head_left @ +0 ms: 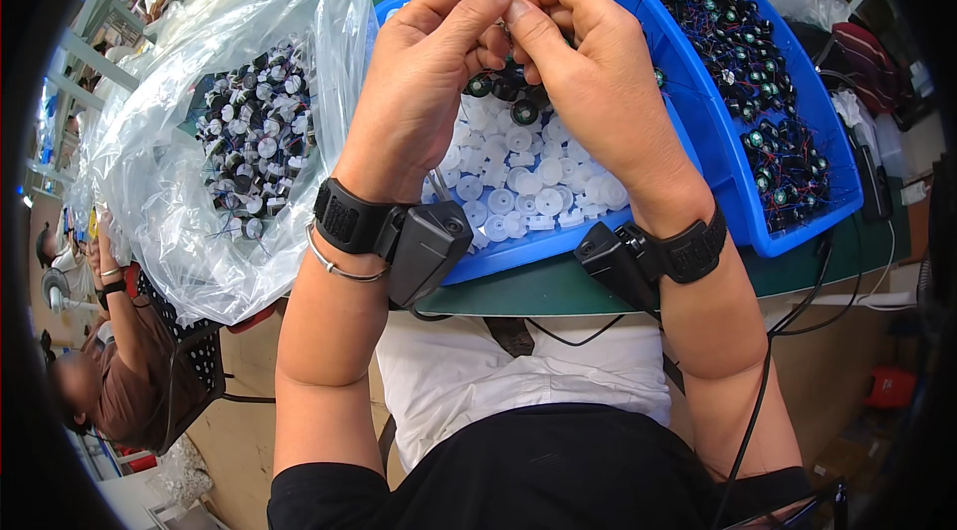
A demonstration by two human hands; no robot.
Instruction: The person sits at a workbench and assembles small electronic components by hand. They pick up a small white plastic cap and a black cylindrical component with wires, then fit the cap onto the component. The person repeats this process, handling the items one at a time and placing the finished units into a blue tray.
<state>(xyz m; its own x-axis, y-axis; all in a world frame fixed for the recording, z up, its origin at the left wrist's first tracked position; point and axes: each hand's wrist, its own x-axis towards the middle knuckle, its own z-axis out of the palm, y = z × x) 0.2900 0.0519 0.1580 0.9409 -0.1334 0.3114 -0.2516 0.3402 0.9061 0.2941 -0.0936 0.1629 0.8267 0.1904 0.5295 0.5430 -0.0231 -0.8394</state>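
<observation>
My left hand and my right hand meet above a blue tray, thumbs and forefingers pinched together tip to tip. Thin dark wire ends stick up by the fingertips, but the small thing pinched there is hidden. Right below the fingers hang or lie several round black wired parts; I cannot tell whether a hand holds them. Many small white plastic round pieces fill the tray beneath. Each wrist wears a black strap with a box-shaped device.
At left, a clear plastic bag holds many white-and-black parts. A deep blue bin at right is full of black parts with red and blue wires. Cables hang over the green table's right edge. Another person sits far left.
</observation>
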